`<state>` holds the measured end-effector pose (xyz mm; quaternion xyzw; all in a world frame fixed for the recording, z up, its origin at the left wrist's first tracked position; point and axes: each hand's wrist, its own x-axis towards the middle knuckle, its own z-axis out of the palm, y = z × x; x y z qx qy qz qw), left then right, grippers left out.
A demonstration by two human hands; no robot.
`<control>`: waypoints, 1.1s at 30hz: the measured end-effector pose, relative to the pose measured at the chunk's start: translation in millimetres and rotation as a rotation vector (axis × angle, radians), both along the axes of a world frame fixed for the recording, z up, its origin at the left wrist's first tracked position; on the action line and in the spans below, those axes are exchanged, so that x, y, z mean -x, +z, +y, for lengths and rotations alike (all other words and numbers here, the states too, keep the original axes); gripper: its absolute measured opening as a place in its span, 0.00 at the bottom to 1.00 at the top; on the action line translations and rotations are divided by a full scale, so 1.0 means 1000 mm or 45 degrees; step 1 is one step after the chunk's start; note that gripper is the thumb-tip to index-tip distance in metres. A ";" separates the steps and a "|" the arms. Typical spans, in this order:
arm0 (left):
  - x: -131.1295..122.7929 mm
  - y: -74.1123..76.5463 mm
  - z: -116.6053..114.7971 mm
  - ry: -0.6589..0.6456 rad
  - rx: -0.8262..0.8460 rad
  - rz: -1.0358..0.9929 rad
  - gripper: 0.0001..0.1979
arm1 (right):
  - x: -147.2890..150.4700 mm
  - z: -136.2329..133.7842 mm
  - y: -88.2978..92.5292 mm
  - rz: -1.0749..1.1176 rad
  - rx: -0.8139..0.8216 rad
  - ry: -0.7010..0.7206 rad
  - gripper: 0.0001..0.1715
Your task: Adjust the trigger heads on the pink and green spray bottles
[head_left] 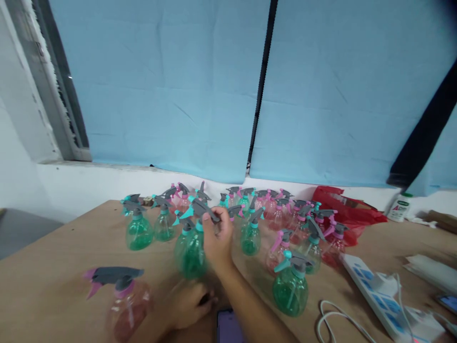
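My right hand (218,240) is closed around the grey trigger head of a green spray bottle (193,255), its thumb and fingers pinching the back of the head. The bottle is upright with a turquoise nozzle; whether its base touches the table cannot be told. Lower down, my left hand (191,305) is blurred, its fingers loosely curled with a dark gap between them and nothing seen inside. Beside my left forearm stands a pink spray bottle (128,309) with a grey and pink head. Another green spray bottle (184,238) is close behind the held one.
Several green and pink spray bottles crowd the table's back, one green bottle (291,290) nearer the right. A power strip (374,300) with cables, a phone (228,326), a red plastic bag (352,214) and a white bottle (400,208) also lie or stand on the table (71,247).
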<state>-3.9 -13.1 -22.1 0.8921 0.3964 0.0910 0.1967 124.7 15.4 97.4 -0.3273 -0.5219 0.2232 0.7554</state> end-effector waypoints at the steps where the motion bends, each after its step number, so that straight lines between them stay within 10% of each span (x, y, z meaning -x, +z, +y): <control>1: 0.001 -0.003 0.001 0.004 -0.049 0.031 0.17 | -0.008 0.002 -0.001 0.046 0.015 0.026 0.15; 18: -0.002 0.007 -0.003 -0.009 -0.143 0.120 0.16 | -0.088 0.027 -0.078 -0.366 0.224 0.275 0.06; 33: -0.006 0.017 -0.006 -0.022 -0.137 0.140 0.16 | -0.103 0.027 -0.070 -0.297 0.336 0.787 0.14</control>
